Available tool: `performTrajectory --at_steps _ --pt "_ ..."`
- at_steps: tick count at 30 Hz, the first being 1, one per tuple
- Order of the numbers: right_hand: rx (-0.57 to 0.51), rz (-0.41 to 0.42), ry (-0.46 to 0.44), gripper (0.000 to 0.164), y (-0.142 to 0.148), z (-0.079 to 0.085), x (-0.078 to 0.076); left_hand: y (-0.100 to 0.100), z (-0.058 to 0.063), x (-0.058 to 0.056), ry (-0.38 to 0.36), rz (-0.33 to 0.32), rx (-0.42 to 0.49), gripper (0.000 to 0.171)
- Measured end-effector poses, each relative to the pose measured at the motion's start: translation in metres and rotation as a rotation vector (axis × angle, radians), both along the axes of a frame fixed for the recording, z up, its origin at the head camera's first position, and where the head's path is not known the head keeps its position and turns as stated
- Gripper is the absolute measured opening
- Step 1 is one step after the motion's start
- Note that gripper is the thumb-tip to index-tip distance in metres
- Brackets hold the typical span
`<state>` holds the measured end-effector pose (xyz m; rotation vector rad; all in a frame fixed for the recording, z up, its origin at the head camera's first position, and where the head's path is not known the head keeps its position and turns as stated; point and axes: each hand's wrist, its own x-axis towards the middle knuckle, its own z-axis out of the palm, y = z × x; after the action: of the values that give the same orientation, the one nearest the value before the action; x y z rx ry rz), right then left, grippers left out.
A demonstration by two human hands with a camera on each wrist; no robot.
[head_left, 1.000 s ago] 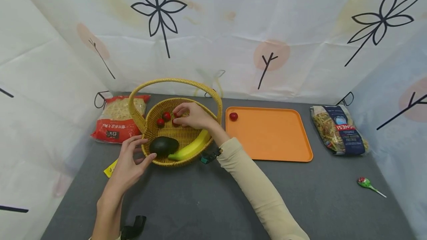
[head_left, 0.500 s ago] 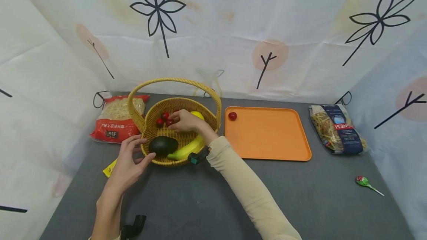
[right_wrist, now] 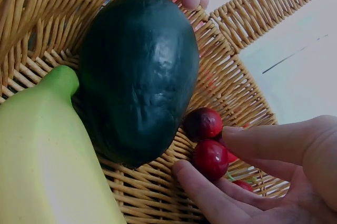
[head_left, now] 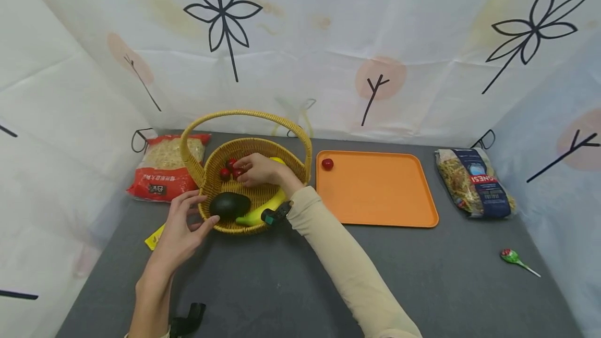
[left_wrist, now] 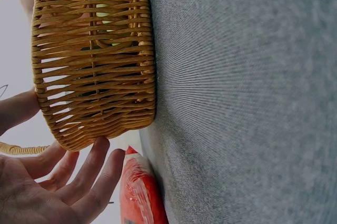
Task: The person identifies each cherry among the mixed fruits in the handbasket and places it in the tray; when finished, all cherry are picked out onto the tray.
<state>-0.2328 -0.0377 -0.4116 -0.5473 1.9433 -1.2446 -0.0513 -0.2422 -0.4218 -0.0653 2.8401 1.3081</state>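
Note:
In the head view a yellow wicker basket (head_left: pixel 253 145) holds a dark green avocado (head_left: pixel 230 205), a banana (head_left: pixel 267 210) and several red cherries (head_left: pixel 225 173). My left hand (head_left: pixel 180 228) holds the basket's near-left side, thumb and fingers spread along its rim. Inside the basket, my right hand (head_left: pixel 263 170) reaches in among the cherries. The right wrist view shows its thumb and a finger on either side of one cherry (right_wrist: pixel 210 159), with a darker cherry (right_wrist: pixel 203 124) touching that one. Other cherries lie partly hidden behind the fingers.
An orange tray (head_left: pixel 375 189) with one cherry (head_left: pixel 327 164) stands right of the basket. A red noodle bag (head_left: pixel 164 171) lies behind left, a pasta bag (head_left: pixel 475 182) far right. A lollipop (head_left: pixel 518 261) rests at front right; a yellow packet (head_left: pixel 154 237) is partly behind the left arm.
My right hand has shifted left and slightly toward me inside the basket, over the cherries, and its forearm now covers more of the banana. The left hand stays at the rim.

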Motion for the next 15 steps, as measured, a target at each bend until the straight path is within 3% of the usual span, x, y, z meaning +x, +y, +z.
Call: performTrajectory --at_steps 7,15 --pt "0.026 0.048 0.102 0.052 -0.0026 -0.0022 0.0026 0.0 -0.0009 -0.0002 0.0 0.001 0.0 0.061" --pt "0.012 -0.015 0.196 0.043 0.0023 0.0029 0.0049 -0.0002 -0.001 -0.0005 -0.004 0.004 0.002 0.062"
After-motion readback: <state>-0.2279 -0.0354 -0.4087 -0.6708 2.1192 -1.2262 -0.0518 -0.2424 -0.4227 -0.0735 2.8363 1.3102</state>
